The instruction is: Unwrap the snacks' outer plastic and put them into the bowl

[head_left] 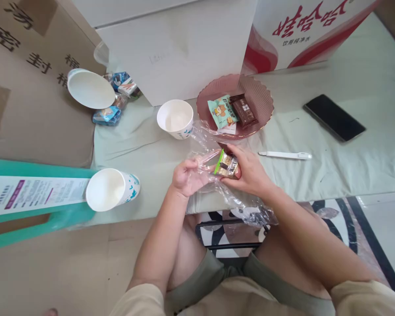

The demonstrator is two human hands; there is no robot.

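My left hand (187,176) is closed on the mouth of a clear plastic bag (237,199) that hangs over the table's front edge. My right hand (248,171) pinches a small green-edged snack packet (226,165) at the bag's opening. Just beyond my hands stands a pink ribbed plate (261,94) holding a mint-green snack packet (221,112) and a brown packet (244,110). A white paper cup (175,118) stands upright to the left of the plate.
A second paper cup (111,189) lies on its side at the left, by a teal box (26,197). A white bowl (90,88) and several wrapped snacks (113,109) sit far left. A white pen (285,155) and a black phone (334,117) lie right. Cardboard boxes stand behind.
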